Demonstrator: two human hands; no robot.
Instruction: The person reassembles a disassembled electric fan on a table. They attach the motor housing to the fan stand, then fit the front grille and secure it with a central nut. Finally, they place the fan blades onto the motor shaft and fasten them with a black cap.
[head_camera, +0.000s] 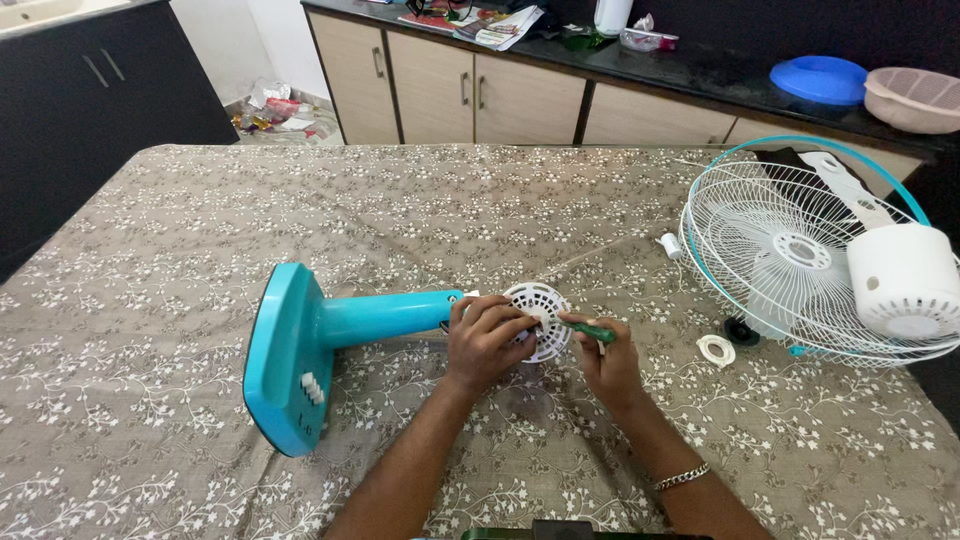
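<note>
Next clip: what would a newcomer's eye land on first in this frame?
Probably the turquoise fan stand lying on its side mid-table, its base toward the left. At its right end the left hand grips a white vented disc while the right hand holds a green-handled screwdriver against it. At the right edge lies the white wire fan guard.

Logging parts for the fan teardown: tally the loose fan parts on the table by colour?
Turquoise: 1, fan stand
White: 5, vented disc, grille, motor cover, ring, small cap
Black: 1, knob
Total: 7
</note>
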